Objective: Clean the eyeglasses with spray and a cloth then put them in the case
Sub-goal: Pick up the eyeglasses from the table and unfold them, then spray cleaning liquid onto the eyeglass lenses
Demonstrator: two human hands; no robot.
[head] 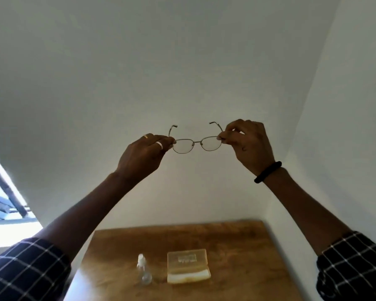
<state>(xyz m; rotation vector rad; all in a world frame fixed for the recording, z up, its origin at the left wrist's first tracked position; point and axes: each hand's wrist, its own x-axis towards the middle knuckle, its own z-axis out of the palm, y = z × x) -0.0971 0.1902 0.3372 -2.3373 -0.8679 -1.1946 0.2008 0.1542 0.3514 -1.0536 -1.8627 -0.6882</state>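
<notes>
Down on the wooden table (237, 246) sits the yellowish see-through case (188, 267), lid open and standing up at the far side; something pale lies along its near tray, though what it is can't be made out. Just left of the case stands a small clear spray bottle (144, 270) with a white top, apart from it; how full it is can't be told.

Up high, the eyeglasses (197, 142) are held out against the white wall (182, 61), well above the table. Thin metal frame, rounded lenses that read clear, both arms unfolded and pointing away toward the wall. The left hand (146, 154), two rings on its fingers, pinches the left end of the frame between thumb and fingertips. The right hand (249, 144), a black band (267, 172) at its wrist, pinches the right end the same way, other fingers curled in. Checked dark sleeves (24, 270) are pushed back on both forearms.
</notes>
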